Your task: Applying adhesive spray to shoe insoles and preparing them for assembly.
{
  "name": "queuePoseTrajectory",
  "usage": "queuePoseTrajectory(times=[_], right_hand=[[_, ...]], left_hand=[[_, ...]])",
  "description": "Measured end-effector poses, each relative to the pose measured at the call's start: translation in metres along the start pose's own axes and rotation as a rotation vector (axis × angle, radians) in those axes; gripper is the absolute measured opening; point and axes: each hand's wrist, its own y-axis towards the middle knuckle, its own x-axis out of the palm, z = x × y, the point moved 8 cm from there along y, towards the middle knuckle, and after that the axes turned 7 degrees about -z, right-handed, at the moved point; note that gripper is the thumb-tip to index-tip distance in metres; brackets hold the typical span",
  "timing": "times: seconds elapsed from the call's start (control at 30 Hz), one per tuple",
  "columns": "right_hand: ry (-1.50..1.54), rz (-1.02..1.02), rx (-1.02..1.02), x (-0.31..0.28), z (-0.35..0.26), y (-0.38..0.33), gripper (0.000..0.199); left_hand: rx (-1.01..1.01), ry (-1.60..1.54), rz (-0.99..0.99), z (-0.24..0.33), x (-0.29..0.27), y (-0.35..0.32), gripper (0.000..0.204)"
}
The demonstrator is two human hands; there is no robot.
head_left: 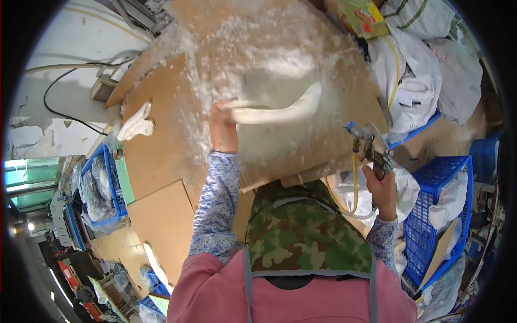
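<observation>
My left hand (223,129) is closed round one end of a long, curved white piece (277,115), blurred by motion, that looks like soft foam or cloth. The piece reaches to the right above the cardboard (156,161), and its far end bends upward. In my right hand (383,194) is a metal spray gun (371,151) with a blue nozzle end turned toward the left. A yellow hose (355,185) hangs from the gun. White fibre-like residue (215,48) coats much of the cardboard.
Another crumpled white piece (137,124) lies at the cardboard's left. A blue crate (110,183) with plastic bags stands beyond it. White sacks (414,81) fill the far right, and a blue crate (423,237) is near my right side. A camouflage apron (307,231) covers my front.
</observation>
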Motion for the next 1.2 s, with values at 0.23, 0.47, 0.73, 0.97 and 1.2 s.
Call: queuePoseTrajectory(times=[0.23,0.47,0.73,0.97,1.2], right_hand=[[0.08,-0.079,0.04,0.017,-0.005,0.003,0.022],[-0.094,-0.141,0.036,0.032,-0.005,0.005,0.017],[0.051,0.014,0.065,0.028,-0.008,0.005,0.031],[0.186,0.098,0.07,0.03,-0.011,-0.008,0.025],[0.086,0.013,0.057,0.059,-0.022,-0.011,0.025]], left_hand=[[-0.27,0.454,0.148,-0.064,-0.071,-0.064,0.043],[0.135,1.329,-0.142,-0.044,-0.017,-0.064,0.039],[-0.084,0.889,-0.168,-0.012,0.047,-0.047,0.018],[-0.115,0.945,-0.13,-0.005,0.018,-0.062,0.026],[-0.09,1.214,0.119,0.0,-0.061,-0.111,0.031]])
